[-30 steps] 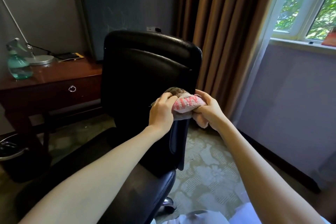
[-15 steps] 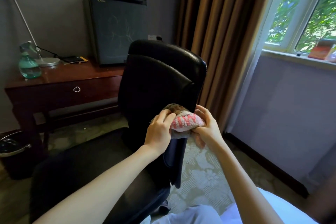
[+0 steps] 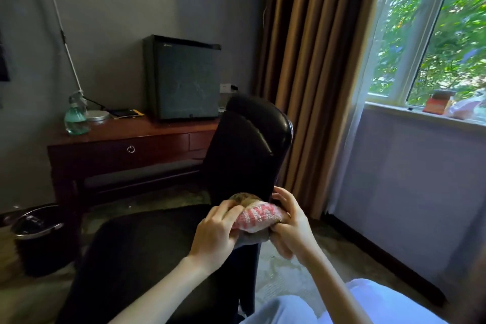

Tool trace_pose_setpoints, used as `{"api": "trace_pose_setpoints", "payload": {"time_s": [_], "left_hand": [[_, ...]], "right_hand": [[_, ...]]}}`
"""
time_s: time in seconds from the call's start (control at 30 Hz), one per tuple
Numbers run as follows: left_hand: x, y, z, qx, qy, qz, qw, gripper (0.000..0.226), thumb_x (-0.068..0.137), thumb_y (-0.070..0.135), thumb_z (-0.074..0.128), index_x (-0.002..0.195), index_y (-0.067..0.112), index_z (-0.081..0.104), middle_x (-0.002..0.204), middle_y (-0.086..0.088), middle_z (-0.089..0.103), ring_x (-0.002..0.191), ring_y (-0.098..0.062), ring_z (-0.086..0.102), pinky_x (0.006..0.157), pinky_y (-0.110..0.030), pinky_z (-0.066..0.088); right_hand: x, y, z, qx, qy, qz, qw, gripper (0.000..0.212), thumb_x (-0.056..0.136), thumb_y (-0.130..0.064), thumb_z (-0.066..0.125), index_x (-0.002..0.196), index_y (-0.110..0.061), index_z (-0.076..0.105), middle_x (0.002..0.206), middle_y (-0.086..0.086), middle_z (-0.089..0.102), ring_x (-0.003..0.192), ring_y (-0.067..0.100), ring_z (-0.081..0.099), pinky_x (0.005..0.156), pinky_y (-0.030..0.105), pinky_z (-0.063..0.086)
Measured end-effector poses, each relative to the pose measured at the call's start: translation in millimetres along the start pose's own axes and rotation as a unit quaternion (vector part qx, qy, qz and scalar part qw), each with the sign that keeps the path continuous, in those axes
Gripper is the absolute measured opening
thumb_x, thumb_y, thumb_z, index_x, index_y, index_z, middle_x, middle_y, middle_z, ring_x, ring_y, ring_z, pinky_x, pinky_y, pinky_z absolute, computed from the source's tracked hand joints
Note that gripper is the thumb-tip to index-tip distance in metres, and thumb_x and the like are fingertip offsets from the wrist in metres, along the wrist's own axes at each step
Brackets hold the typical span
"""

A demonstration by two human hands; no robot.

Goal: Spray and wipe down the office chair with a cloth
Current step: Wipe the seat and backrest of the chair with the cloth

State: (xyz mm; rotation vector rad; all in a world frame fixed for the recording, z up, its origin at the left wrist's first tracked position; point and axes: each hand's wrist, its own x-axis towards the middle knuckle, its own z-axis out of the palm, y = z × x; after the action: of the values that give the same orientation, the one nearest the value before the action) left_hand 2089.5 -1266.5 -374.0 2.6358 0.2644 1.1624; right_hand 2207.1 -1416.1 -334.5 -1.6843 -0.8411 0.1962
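Observation:
A black leather office chair (image 3: 247, 150) stands in front of me, its backrest turned edge-on and its seat (image 3: 147, 252) low on the left. A pink-and-white patterned cloth (image 3: 259, 216), bunched with a brownish fold, sits against the lower edge of the backrest. My left hand (image 3: 218, 237) grips the cloth from the left and my right hand (image 3: 289, 226) pinches it from the right. A green-tinted spray bottle (image 3: 76, 116) stands on the wooden desk (image 3: 126, 131) at the far left, out of reach of both hands.
On the desk stands a small black fridge (image 3: 184, 79) beside a lamp base (image 3: 97, 114). A black waste bin (image 3: 39, 237) stands on the floor at the left. Brown curtains (image 3: 313, 60) and a window (image 3: 436, 31) fill the right side. Patterned carpet lies underneath.
The view has swung left and up, so the chair appears further right and its backrest more edge-on. Both hands keep hold of the cloth, now lower on the backrest edge.

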Motion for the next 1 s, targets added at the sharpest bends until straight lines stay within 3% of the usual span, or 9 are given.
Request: {"api": "trace_pose_setpoints", "payload": {"time_s": [0.2, 0.33, 0.43, 0.53, 0.6, 0.67, 0.87, 1.0], "left_hand": [[-48.6, 4.5, -37.6, 0.016, 0.023, 0.019, 0.999, 0.065, 0.056, 0.006, 0.087, 0.113, 0.020, 0.058, 0.114, -0.003, 0.064, 0.100, -0.021, 0.064, 0.071, -0.034, 0.060], [-81.0, 5.3, -60.9, 0.025, 0.045, 0.003, 0.999, 0.072, 0.052, 0.003, 0.089, 0.115, 0.021, 0.057, 0.114, -0.003, 0.064, 0.103, -0.022, 0.064, 0.075, -0.036, 0.060], [-105.8, 3.0, -80.6, 0.033, 0.068, -0.013, 0.997, 0.071, 0.054, -0.001, 0.088, 0.116, 0.019, 0.059, 0.116, -0.003, 0.064, 0.105, -0.022, 0.063, 0.079, -0.038, 0.059], [-129.1, 1.9, -101.0, 0.051, 0.078, -0.026, 0.995, 0.074, 0.051, -0.003, 0.088, 0.115, 0.019, 0.059, 0.116, -0.003, 0.064, 0.107, -0.020, 0.061, 0.086, -0.033, 0.055], [-143.3, -1.0, -112.9, 0.070, 0.080, -0.041, 0.993, 0.073, 0.050, -0.004, 0.088, 0.114, 0.016, 0.061, 0.116, -0.003, 0.064, 0.107, -0.019, 0.059, 0.089, -0.030, 0.051], [-156.1, -5.6, -123.6, 0.089, 0.081, -0.060, 0.991, 0.069, 0.050, -0.005, 0.088, 0.112, 0.013, 0.065, 0.116, -0.004, 0.064, 0.106, -0.020, 0.060, 0.090, -0.031, 0.051], [-185.3, -15.9, -158.5, 0.130, 0.100, -0.090, 0.982, 0.065, 0.054, -0.008, 0.085, 0.113, 0.012, 0.067, 0.118, -0.006, 0.064, 0.107, -0.025, 0.061, 0.087, -0.039, 0.055], [-201.3, -23.7, -176.5, 0.163, 0.114, -0.105, 0.974, 0.065, 0.051, -0.011, 0.084, 0.111, 0.009, 0.069, 0.116, -0.007, 0.064, 0.107, -0.022, 0.057, 0.090, -0.028, 0.049]], "right_hand": [[-53.5, -10.5, 28.0, -0.002, 0.000, -0.038, 0.999, 0.087, 0.064, 0.017, 0.048, 0.131, -0.038, 0.050, 0.119, -0.014, 0.061, 0.097, 0.001, 0.063, 0.078, 0.025, 0.056], [-82.6, -19.5, 49.2, -0.006, -0.014, -0.061, 0.998, 0.090, 0.064, 0.018, 0.046, 0.130, -0.042, 0.049, 0.105, -0.015, 0.067, 0.084, 0.003, 0.066, 0.069, 0.016, 0.051], [-99.0, -21.0, 70.6, -0.014, -0.021, -0.079, 0.997, 0.093, 0.062, 0.015, 0.046, 0.134, -0.044, 0.046, 0.103, -0.011, 0.069, 0.079, 0.005, 0.064, 0.070, 0.018, 0.050], [-116.2, -24.6, 95.1, -0.026, -0.033, -0.102, 0.994, 0.098, 0.060, 0.009, 0.045, 0.140, -0.046, 0.039, 0.124, -0.007, 0.064, 0.112, 0.007, 0.059, 0.096, 0.031, 0.050], [-126.3, -30.2, 110.2, -0.023, -0.041, -0.109, 0.993, 0.098, 0.060, 0.010, 0.044, 0.140, -0.046, 0.038, 0.142, -0.013, 0.048, 0.133, -0.003, 0.039, 0.112, 0.028, 0.035], [-134.7, -36.1, 122.8, -0.019, -0.056, -0.120, 0.991, 0.096, 0.060, 0.008, 0.042, 0.138, -0.047, 0.036, 0.146, -0.020, 0.037, 0.134, -0.016, 0.025, 0.113, 0.018, 0.025], [-149.5, -46.8, 157.4, -0.016, -0.096, -0.154, 0.983, 0.086, 0.061, 0.002, 0.039, 0.138, -0.036, 0.046, 0.149, -0.020, 0.035, 0.128, -0.019, 0.027, 0.108, 0.015, 0.024], [-157.6, -58.8, 177.5, -0.038, -0.133, -0.165, 0.977, 0.084, 0.064, 0.003, 0.042, 0.139, -0.036, 0.047, 0.150, -0.025, 0.029, 0.119, -0.020, 0.030, 0.105, 0.010, 0.020]]}}
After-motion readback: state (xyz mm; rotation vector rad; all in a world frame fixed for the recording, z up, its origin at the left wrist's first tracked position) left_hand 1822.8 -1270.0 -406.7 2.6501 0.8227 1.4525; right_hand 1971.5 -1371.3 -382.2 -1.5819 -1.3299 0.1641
